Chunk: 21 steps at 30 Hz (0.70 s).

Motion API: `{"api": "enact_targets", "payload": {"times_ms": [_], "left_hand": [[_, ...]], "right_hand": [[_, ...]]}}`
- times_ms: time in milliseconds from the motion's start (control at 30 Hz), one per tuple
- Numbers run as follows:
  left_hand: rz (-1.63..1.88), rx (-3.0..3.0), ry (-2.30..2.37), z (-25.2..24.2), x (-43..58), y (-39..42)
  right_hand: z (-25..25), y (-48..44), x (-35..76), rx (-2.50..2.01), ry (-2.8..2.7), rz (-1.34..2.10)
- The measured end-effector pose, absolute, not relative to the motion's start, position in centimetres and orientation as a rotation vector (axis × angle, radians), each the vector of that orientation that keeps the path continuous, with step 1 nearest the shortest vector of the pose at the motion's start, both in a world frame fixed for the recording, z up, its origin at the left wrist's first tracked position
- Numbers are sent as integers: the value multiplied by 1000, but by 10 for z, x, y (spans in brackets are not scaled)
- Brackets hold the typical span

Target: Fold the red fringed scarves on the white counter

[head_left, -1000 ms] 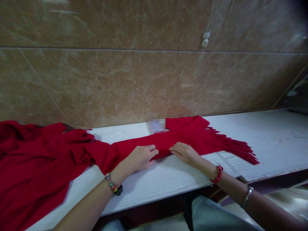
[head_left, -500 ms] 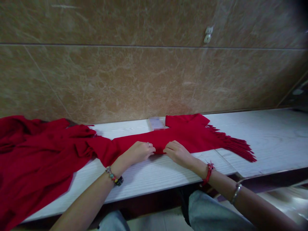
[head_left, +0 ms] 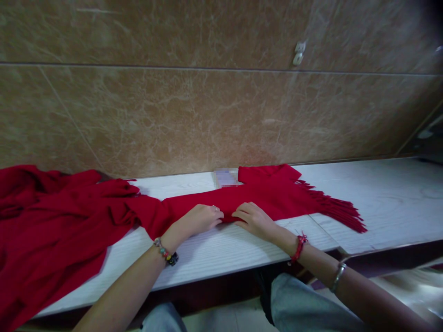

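Observation:
A long red scarf [head_left: 277, 198] lies folded lengthwise along the white tabletop [head_left: 221, 249], its fringe spread at the right end. My left hand [head_left: 200, 217] is closed on the near edge of the scarf around its middle, fingers curled and a ring on one of them. A short gap to the right, my right hand [head_left: 255, 221] has its fingertips on top of the same edge and its thumb tucked close below. At the far side, one folded part of the scarf sticks out toward the wall.
A heap of crumpled red cloth [head_left: 55, 230] covers the left of the table and hangs over its front edge. Behind the scarf lies a small blurred packet [head_left: 226, 178]. A brown marbled wall [head_left: 173, 120] closes off the back, with a small white fixture [head_left: 298, 53].
My right hand has slid slightly left along the scarf's edge, and its thumb shows more clearly. My left hand keeps nearly the same place and grip.

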<state>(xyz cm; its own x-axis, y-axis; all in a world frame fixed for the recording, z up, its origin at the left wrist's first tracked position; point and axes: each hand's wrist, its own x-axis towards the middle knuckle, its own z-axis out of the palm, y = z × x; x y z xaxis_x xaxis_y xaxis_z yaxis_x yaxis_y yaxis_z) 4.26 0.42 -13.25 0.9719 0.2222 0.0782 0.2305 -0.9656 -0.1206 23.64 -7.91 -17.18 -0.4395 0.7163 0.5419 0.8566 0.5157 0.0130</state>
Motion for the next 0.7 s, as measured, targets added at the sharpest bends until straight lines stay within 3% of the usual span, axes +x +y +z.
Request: {"api": "enact_targets", "payload": {"times_ms": [700], "left_hand": [[-84, -3090, -295, -127, 40, 1]], "right_hand": [[-171, -79, 218, -1443, -2364, -335]]}}
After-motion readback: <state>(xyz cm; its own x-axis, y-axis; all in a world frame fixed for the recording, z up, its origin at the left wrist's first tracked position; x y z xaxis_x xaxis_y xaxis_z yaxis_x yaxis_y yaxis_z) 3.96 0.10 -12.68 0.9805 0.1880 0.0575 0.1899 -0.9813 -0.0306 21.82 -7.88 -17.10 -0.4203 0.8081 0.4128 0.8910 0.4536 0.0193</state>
